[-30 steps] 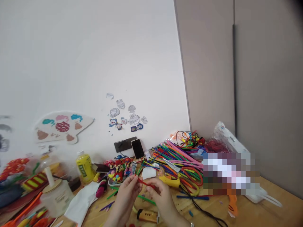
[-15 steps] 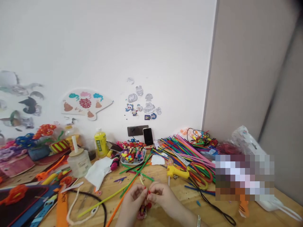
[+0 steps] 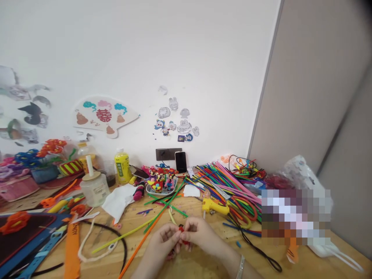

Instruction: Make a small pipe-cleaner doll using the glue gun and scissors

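Close together above the wooden table, my left hand (image 3: pixel 164 241) and my right hand (image 3: pixel 200 235) pinch a small red fuzzy figure (image 3: pixel 181 229) with dark parts. Fingers of both hands are closed around it and cover most of its shape. More of its dark lower part shows under my left fingers. Just beyond the hands lies a short pale yellow strip (image 3: pixel 172 215). A yellow glue gun (image 3: pixel 215 206) rests on its side past my right hand. Behind, a small tray (image 3: pixel 152 191) carries several colourful fuzzy dolls (image 3: pixel 159 177).
Many coloured pipe cleaners (image 3: pixel 215 178) are heaped at the back right, with scissors (image 3: pixel 222 190) on them. A black cord (image 3: pixel 255 248) loops at right. Left stand a glass jar (image 3: pixel 94 192) and a yellow bottle (image 3: pixel 122 166). A phone (image 3: pixel 181 162) leans against the wall.
The camera view has shifted slightly, so the background sits higher. My hands have turned a little, and the figure, which hung below them, is now mostly between the fingers.
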Available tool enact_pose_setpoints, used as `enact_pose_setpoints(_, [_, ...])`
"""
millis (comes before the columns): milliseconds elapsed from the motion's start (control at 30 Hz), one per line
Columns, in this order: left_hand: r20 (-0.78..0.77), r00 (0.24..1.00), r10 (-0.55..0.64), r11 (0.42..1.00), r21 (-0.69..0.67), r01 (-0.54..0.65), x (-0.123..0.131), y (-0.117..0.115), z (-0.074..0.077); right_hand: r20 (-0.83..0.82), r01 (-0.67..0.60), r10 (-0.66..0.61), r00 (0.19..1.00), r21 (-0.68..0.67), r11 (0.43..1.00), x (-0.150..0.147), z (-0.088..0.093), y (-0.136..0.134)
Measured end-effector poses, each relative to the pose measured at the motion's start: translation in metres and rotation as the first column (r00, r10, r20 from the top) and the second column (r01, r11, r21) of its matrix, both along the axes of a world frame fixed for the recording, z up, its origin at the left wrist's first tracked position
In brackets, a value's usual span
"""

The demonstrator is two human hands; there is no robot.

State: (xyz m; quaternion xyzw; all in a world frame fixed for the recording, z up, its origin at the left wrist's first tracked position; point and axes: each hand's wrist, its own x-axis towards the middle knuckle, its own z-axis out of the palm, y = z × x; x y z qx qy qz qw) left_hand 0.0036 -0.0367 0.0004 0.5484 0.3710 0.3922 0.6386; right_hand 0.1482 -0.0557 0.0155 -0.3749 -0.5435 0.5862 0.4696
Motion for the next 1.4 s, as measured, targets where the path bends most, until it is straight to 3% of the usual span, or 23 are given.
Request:
enact_pose_setpoints(167, [-0.011,1.000,0.012,0.999,0.035,-0.012,0.001,-0.003,0.003,0.081,0.078,-0.089,0.993,0.136,0.988,0.001,-0.003,0.001])
enact_pose_setpoints(367, [-0.061,0.993,0.101,0.989,0.118,-0.093,-0.002,-0.009,0.014,0.144,0.185,-0.256,0.956,0.383,0.905,0.003,-0.003,0.003])
enact_pose_setpoints(533, [-0.106,0.982,0.159,0.972,0.189,-0.137,-0.006,-0.013,0.026,0.118,0.138,-0.221,0.968,0.486,0.863,0.004,0.006,0.001])
enact_pose_setpoints(733, [-0.066,0.968,0.244,0.928,0.305,-0.213,-0.007,-0.010,0.028,0.232,0.145,-0.374,0.898,0.645,0.750,0.003,0.013,-0.003])
enact_pose_setpoints(933, [-0.206,0.967,0.150,0.964,0.247,-0.097,-0.006,-0.007,0.022,0.340,0.050,-0.420,0.842,0.724,0.688,0.004,0.017,-0.009])
enact_pose_setpoints(1033, [-0.236,0.957,0.167,0.948,0.304,-0.090,-0.005,-0.010,0.021,0.379,0.030,-0.431,0.819,0.721,0.692,0.003,0.013,-0.009])
enact_pose_setpoints(1133, [-0.278,0.933,0.229,0.906,0.411,-0.100,-0.006,-0.014,0.024,0.414,0.092,-0.466,0.782,0.664,0.743,0.004,0.006,-0.006])
enact_pose_setpoints(1200, [-0.305,0.919,0.250,0.883,0.462,-0.087,-0.007,-0.015,0.026,0.449,0.078,-0.492,0.746,0.674,0.734,0.006,0.002,-0.006])
enact_pose_setpoints(1333, [-0.377,0.885,0.274,0.841,0.540,-0.030,-0.008,-0.017,0.025,0.516,-0.145,-0.531,0.672,0.795,0.589,0.010,0.003,-0.007])
enact_pose_setpoints(1400, [-0.406,0.851,0.334,0.787,0.617,-0.015,-0.008,-0.018,0.023,0.526,-0.201,-0.576,0.626,0.822,0.533,0.011,0.004,-0.007])
